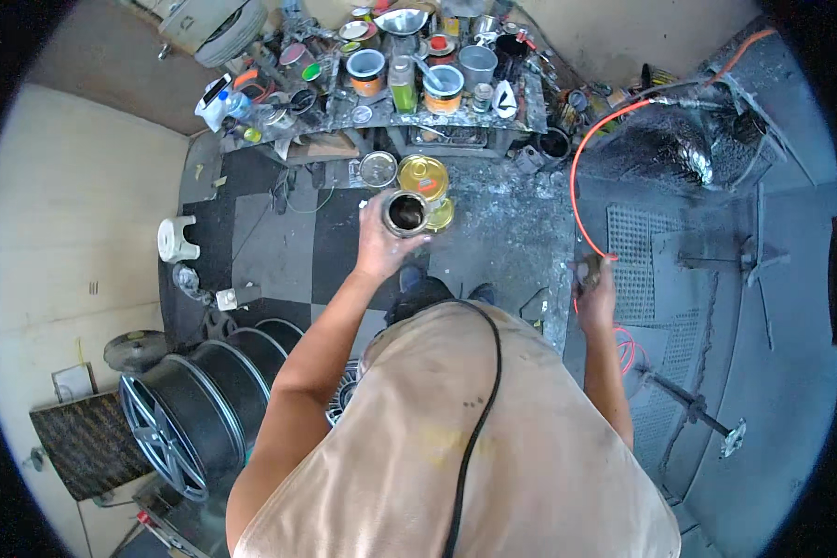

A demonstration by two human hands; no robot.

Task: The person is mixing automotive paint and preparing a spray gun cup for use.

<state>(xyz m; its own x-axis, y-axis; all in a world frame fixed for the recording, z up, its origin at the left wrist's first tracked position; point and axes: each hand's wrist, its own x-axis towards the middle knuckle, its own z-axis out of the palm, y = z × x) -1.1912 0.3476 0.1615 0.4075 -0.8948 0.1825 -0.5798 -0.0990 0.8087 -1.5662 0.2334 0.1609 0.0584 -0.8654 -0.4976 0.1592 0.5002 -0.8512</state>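
My left hand (381,234) is closed around an open round can (406,213), its rim facing up and its inside dark. Just beyond it on the floor stand a gold-coloured tin (422,177) with an orange mark on top and a second gold lid or tin (440,215), partly covered by the can. Out to the right, my right hand (596,293) has its fingers curled round a small dark rounded object (588,270) whose kind I cannot make out. An orange hose (577,177) runs down to this hand; whether it joins the object is unclear.
A cluttered bench (344,119) with tubs, bottles and cans spans the far side. Several wheel rims (172,423) stand at the left, near a white stool (177,239). At the right are a floor grating (630,246), a metal stand (693,405) and a foil-covered drum-like thing (688,149).
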